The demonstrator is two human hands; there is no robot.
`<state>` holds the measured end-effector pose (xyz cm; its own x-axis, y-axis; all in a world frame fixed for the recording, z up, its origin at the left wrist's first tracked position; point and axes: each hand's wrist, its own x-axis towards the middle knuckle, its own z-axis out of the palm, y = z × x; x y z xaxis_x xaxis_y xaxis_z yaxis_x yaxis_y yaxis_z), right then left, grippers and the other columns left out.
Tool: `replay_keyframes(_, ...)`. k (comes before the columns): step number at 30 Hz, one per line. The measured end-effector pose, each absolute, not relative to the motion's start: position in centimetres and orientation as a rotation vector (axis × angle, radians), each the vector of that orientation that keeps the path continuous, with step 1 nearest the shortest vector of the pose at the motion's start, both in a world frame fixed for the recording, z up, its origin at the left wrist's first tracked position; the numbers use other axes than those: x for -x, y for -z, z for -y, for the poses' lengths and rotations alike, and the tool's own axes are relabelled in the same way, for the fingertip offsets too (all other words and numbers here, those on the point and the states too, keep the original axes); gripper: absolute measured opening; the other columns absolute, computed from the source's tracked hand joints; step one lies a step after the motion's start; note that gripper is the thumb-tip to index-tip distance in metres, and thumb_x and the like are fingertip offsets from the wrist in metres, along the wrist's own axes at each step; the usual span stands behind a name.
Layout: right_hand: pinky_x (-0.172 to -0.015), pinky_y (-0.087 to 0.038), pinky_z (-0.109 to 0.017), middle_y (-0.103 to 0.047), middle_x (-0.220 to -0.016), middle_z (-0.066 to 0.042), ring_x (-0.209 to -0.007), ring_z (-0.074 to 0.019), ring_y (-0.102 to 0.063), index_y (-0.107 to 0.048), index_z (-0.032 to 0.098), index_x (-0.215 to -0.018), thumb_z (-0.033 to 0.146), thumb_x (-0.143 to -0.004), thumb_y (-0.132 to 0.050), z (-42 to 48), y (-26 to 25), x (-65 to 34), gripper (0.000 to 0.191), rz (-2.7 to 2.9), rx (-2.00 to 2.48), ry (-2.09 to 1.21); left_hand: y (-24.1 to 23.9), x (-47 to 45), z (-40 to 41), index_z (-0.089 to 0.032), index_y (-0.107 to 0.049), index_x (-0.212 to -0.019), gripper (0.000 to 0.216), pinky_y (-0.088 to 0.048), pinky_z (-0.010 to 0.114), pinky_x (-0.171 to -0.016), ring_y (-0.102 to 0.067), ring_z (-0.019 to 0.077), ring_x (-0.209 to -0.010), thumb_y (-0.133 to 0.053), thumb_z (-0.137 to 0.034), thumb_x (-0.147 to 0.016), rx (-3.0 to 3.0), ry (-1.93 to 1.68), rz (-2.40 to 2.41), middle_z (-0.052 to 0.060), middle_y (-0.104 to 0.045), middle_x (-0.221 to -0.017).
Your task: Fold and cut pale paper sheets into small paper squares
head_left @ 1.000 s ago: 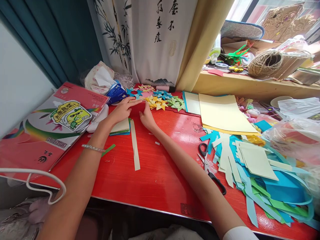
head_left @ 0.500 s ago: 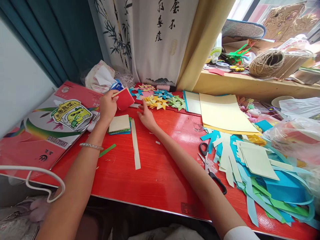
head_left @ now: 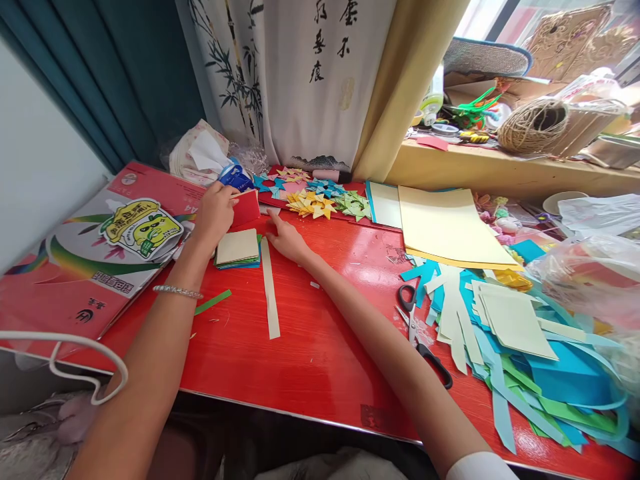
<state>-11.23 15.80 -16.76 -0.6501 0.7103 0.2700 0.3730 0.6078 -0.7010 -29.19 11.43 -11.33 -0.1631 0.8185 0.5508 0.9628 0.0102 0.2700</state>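
My left hand (head_left: 216, 208) grips a small square stack of red paper (head_left: 246, 208) by its left edge, low over the table behind the paper squares. My right hand (head_left: 287, 238) is just right of it, holding nothing, with the fingers apart and a fingertip beside a small greyish piece (head_left: 270, 209). In front of my left hand lies a pile of square papers (head_left: 237, 247), cream on top with green and blue below. A long cream paper strip (head_left: 271, 290) runs forward from beside that pile, and a green strip (head_left: 213, 302) lies to its left.
Folded paper stars (head_left: 313, 203) lie at the back by the curtain. Large cream sheets (head_left: 450, 223), black-handled scissors (head_left: 413, 323) and a heap of cut paper strips (head_left: 505, 373) occupy the right. A paper pack (head_left: 100, 260) lies left; a white cable (head_left: 107, 353) arches near my left forearm.
My left hand has lowered the red paper stack slightly, down and to the left. My right hand has shifted left, away from the stars and closer to the red stack.
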Motion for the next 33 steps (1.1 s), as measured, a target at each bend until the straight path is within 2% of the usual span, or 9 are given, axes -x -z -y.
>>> replay_keyframes(4, -0.097, -0.043, -0.044, -0.056, -0.129, -0.012, -0.121, -0.0294, -0.050, -0.024, 0.015, -0.147, 0.020, -0.085, -0.045, -15.6, 16.6, 11.1, 0.066, 2.341, 0.864, -0.794, 10.5, 29.5, -11.1, -0.013, -0.061, -0.103, 0.026, -0.041, 0.033, -0.085, -0.052, 0.0178, -0.094, -0.043, -0.026, -0.090, 1.878, 0.893, 2.033, 0.005, -0.057, -0.101)
replay_keyframes(8, -0.096, -0.044, -0.040, -0.057, -0.129, -0.011, -0.120, -0.0270, -0.051, -0.024, 0.014, -0.146, 0.018, -0.084, -0.045, -15.6, 16.6, 11.2, 0.066, 2.372, 0.837, -0.756, 10.3, 30.0, -11.3, -0.014, -0.057, -0.104, 0.025, -0.041, 0.030, -0.080, -0.050, 0.0153, -0.089, -0.047, -0.031, -0.089, 1.882, 0.908, 2.042, 0.003, -0.060, -0.097)
replay_keyframes(13, -0.096, -0.043, -0.041, -0.057, -0.129, -0.011, -0.118, -0.0274, -0.051, -0.023, 0.014, -0.146, 0.020, -0.086, -0.045, -15.5, 16.6, 11.2, 0.065, 2.420, 0.834, -0.694, 10.6, 30.2, -11.8, -0.016, -0.053, -0.104, 0.027, -0.039, 0.031, -0.073, -0.051, 0.0146, -0.080, -0.047, -0.038, -0.090, 1.886, 0.843, 2.082, 0.002, -0.061, -0.091)
replay_keyframes(18, -0.101, -0.037, -0.043, -0.052, -0.135, -0.014, -0.123, -0.0296, -0.047, -0.027, 0.010, -0.145, 0.022, -0.089, -0.045, -15.2, 16.4, 11.2, 0.060, 2.487, 0.823, -0.610, 10.6, 29.9, -12.2, -0.017, -0.054, -0.088, 0.025, -0.033, 0.041, -0.088, -0.052, 0.0179, -0.086, -0.042, -0.038, -0.092, 1.942, 0.664, 2.055, 0.003, -0.063, -0.084)
replay_keyframes(22, -0.102, -0.036, -0.042, -0.050, -0.137, -0.013, -0.125, -0.0284, -0.046, -0.028, 0.010, -0.144, 0.024, -0.091, -0.043, -15.1, 16.4, 11.2, 0.057, 2.509, 0.836, -0.567, 10.6, 29.8, -12.5, -0.016, -0.054, -0.087, 0.020, -0.027, 0.044, -0.097, -0.050, 0.0226, -0.103, -0.041, -0.031, -0.092, 1.996, 0.581, 2.014, 0.005, -0.063, -0.094)
replay_keyframes(28, -0.103, -0.035, -0.042, -0.049, -0.138, -0.015, -0.126, -0.0278, -0.044, -0.028, 0.007, -0.144, 0.024, -0.091, -0.043, -15.3, 16.6, 11.3, 0.057, 2.523, 0.828, -0.526, 11.0, 30.0, -12.6, -0.018, -0.054, -0.112, 0.029, -0.025, 0.049, -0.099, -0.046, 0.0326, -0.116, -0.040, -0.027, -0.088, 2.047, 0.535, 1.956, 0.013, -0.060, -0.110)
replay_keyframes(33, -0.103, -0.035, -0.039, -0.052, -0.135, -0.012, -0.124, -0.0244, -0.046, -0.052, 0.013, -0.129, 0.022, -0.092, -0.043, -15.3, 16.6, 11.4, 0.039, 2.543, 0.794, -0.506, 11.6, 30.3, -12.1, -0.022, -0.060, -0.114, 0.035, -0.020, 0.060, -0.100, -0.032, 0.0406, -0.127, -0.042, -0.033, -0.086, 2.054, 0.537, 1.871, 0.015, -0.051, -0.129)
